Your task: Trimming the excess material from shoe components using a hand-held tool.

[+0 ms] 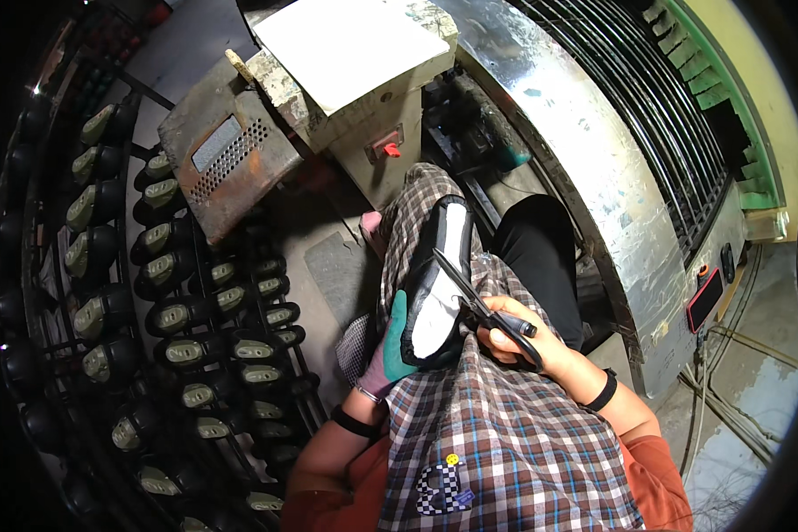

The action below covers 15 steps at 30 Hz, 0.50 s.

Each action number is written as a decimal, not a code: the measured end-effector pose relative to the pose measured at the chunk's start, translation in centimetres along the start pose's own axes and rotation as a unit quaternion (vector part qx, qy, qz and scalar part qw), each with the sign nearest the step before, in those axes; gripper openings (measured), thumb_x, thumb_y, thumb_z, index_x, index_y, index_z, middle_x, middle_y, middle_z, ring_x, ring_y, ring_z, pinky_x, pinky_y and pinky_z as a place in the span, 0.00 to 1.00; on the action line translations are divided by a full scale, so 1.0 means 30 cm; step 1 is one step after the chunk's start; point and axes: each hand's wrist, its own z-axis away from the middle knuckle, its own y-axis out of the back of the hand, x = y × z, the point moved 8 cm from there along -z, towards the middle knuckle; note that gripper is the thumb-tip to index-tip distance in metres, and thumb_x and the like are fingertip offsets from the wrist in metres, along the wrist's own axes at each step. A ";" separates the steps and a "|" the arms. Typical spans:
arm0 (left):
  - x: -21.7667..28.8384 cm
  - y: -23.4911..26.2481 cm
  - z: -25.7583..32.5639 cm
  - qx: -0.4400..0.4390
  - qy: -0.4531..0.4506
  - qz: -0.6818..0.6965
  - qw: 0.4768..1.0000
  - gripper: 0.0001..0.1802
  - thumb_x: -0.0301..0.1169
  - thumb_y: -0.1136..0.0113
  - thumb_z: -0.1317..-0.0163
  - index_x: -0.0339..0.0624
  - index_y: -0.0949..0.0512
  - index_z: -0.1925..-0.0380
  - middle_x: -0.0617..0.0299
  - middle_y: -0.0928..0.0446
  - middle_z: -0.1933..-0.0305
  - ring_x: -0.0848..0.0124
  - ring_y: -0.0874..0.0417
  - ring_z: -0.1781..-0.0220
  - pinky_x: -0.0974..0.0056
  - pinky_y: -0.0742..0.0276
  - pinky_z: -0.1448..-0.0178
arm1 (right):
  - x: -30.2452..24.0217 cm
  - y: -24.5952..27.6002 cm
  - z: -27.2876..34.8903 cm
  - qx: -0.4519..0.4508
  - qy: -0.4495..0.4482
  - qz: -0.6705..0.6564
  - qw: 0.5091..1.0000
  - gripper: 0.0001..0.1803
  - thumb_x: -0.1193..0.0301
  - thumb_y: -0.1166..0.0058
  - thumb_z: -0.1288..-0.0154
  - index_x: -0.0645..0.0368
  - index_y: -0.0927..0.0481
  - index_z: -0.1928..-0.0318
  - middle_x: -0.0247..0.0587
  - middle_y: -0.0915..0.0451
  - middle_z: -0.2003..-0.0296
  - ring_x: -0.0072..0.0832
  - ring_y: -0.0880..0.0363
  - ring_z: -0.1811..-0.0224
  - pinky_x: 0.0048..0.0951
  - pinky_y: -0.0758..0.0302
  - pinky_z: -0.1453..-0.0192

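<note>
My left hand [386, 355], in a green and purple glove, grips the heel end of a black shoe [434, 275] with a white sole turned up, resting on my lap over a checked cloth [496, 426]. My bare right hand [519, 337] holds black scissors [474, 297], their blades open and lying across the shoe's white sole near its edge. A black band sits on each wrist.
A rack [160, 301] with several rows of black shoes on lasts fills the left side. A rusty metal box [226, 155] and a white-topped machine [355, 62] stand ahead. A curved shiny metal machine housing [585, 151] with a grille lies on the right, cables on the floor.
</note>
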 end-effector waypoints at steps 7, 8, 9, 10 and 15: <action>-0.016 -0.060 0.013 -0.114 0.069 0.086 0.987 0.38 0.61 0.63 0.32 0.47 0.39 0.33 0.57 0.28 0.39 0.62 0.26 0.40 0.54 0.30 0.35 | 0.007 -0.007 0.004 -0.005 -0.015 0.019 1.000 0.25 0.69 0.43 0.34 0.60 0.35 0.40 0.26 0.30 0.74 0.10 0.39 0.81 0.15 0.44 0.80; -0.015 -0.066 0.015 -0.125 0.068 0.091 0.986 0.37 0.61 0.63 0.32 0.47 0.39 0.33 0.57 0.28 0.39 0.63 0.25 0.40 0.54 0.30 0.35 | 0.006 -0.010 0.002 -0.006 -0.016 0.014 1.000 0.25 0.69 0.43 0.34 0.60 0.35 0.40 0.26 0.30 0.74 0.10 0.39 0.81 0.15 0.44 0.79; -0.012 -0.048 0.013 -0.103 0.059 0.083 0.989 0.37 0.60 0.64 0.31 0.47 0.38 0.33 0.57 0.28 0.40 0.62 0.25 0.41 0.54 0.30 0.36 | 0.004 -0.013 0.000 -0.009 -0.016 0.005 1.000 0.25 0.69 0.43 0.34 0.60 0.35 0.40 0.26 0.30 0.74 0.10 0.39 0.81 0.15 0.44 0.79; -0.010 -0.026 0.011 -0.082 0.049 0.075 0.993 0.36 0.60 0.64 0.31 0.47 0.38 0.33 0.57 0.27 0.40 0.62 0.24 0.42 0.54 0.29 0.36 | 0.002 -0.016 0.000 -0.012 -0.015 -0.004 1.000 0.25 0.69 0.43 0.34 0.60 0.35 0.40 0.27 0.29 0.73 0.10 0.39 0.81 0.15 0.44 0.79; 0.000 0.013 0.015 0.031 0.028 0.010 0.999 0.36 0.58 0.65 0.30 0.43 0.36 0.35 0.56 0.26 0.41 0.62 0.22 0.45 0.57 0.27 0.38 | -0.039 0.018 0.019 0.034 0.002 0.053 0.998 0.23 0.70 0.43 0.34 0.59 0.33 0.41 0.27 0.27 0.70 0.12 0.34 0.77 0.16 0.36 0.76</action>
